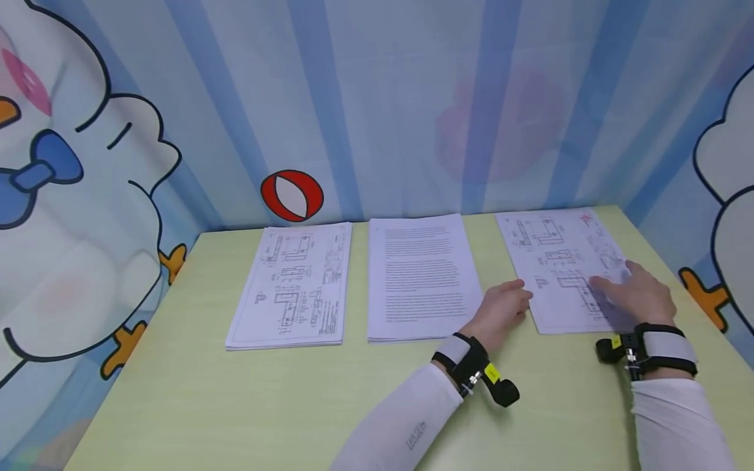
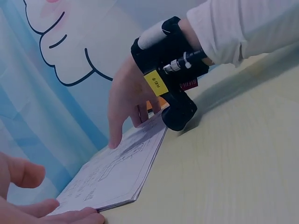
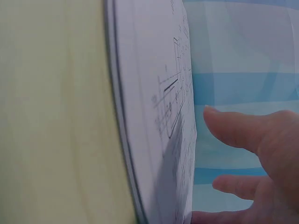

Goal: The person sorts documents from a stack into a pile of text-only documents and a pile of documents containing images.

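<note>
A thin stack of printed drawing sheets (image 1: 559, 261) lies on the right part of the table, a small red mark near its top right corner. My left hand (image 1: 501, 311) is at the stack's left edge, fingertips right at the paper's side, fingers extended. Over the stack's right side is my right hand (image 1: 639, 294), fingers spread and thumb pointing left across the drawing. In the left wrist view the right hand (image 2: 133, 100) reaches down to the sheets (image 2: 117, 175). The right wrist view shows the thumb (image 3: 238, 130) apart from the page surface.
Left of these sheets lies a stack of text pages (image 1: 421, 281), and farther left another stack of drawings (image 1: 294, 288). They rest on a pale yellow-green table (image 1: 235, 405). A blue striped cartoon curtain (image 1: 389, 111) rises behind the table.
</note>
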Demonstrator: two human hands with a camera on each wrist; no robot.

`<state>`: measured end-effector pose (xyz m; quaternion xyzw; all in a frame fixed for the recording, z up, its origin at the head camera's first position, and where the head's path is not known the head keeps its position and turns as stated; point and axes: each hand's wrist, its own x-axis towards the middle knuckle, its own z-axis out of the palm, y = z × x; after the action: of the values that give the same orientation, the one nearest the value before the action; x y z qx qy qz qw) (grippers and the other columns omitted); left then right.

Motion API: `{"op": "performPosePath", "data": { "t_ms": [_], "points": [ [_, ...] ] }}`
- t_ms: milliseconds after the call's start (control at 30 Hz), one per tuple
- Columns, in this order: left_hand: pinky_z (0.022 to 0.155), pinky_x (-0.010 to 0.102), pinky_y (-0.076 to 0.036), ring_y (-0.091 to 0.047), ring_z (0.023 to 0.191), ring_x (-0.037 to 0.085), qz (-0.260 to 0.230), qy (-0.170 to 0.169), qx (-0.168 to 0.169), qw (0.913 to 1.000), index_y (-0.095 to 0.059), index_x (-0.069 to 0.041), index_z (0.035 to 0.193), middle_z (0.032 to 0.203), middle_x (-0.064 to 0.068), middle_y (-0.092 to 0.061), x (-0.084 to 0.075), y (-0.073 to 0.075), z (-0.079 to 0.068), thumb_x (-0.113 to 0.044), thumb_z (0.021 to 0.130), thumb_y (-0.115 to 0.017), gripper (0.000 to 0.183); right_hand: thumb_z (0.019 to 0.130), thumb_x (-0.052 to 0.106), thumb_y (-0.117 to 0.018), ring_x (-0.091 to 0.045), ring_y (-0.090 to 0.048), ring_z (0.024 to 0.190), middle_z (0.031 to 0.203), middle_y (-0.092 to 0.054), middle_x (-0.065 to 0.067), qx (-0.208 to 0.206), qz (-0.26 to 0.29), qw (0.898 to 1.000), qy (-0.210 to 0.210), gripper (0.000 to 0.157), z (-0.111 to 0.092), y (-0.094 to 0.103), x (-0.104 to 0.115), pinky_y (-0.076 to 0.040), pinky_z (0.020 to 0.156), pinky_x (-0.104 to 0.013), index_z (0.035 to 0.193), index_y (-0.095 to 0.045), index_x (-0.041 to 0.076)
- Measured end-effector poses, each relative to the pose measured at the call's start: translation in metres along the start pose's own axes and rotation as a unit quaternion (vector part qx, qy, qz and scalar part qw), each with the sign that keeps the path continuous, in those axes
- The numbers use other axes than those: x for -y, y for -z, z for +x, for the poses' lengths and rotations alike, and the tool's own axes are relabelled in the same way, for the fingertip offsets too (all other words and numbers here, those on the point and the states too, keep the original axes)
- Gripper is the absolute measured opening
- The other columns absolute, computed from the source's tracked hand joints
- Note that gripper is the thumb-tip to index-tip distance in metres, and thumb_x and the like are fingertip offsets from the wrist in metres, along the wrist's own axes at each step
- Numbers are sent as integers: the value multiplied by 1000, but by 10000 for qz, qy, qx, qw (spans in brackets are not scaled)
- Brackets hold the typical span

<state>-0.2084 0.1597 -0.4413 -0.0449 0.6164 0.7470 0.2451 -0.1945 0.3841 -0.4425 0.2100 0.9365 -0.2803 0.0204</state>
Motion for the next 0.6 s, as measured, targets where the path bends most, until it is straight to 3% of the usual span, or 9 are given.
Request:
{"op": "performPosePath", "data": {
  "t_ms": [167, 400, 600],
  "points": [
    [98, 46, -46, -58, 98, 24, -674, 195, -406, 9967, -54, -2, 127, 110, 13, -63, 1, -3, 4, -3, 84, -58, 43, 88, 54, -46, -53, -43, 92, 123, -40, -43, -195, -114, 9996, -141, 90, 0, 1, 0, -37, 72, -59, 143, -16, -11],
    [90, 41, -49, -55, 86, 17, -101, -148, -770, 9969, -55, 0, 126, 107, 8, -63, -2, -9, 10, -2, 80, -58, 47, 89, 49, -47, -53, -40, 100, 131, -32, -46, 274, -156, 9994, 137, 85, 1, -2, 8, -38, 81, -63, 140, -21, -14],
    [91, 43, -51, -63, 94, 23, -316, -128, -881, 9955, -45, 4, 134, 112, 18, -64, 0, -9, 17, 3, 79, -55, 56, 90, 48, -48, -58, -37, 107, 131, -27, -50, 518, -311, 9974, 402, 87, 1, -6, 9, -34, 86, -69, 139, -20, -17]
  ]
}}
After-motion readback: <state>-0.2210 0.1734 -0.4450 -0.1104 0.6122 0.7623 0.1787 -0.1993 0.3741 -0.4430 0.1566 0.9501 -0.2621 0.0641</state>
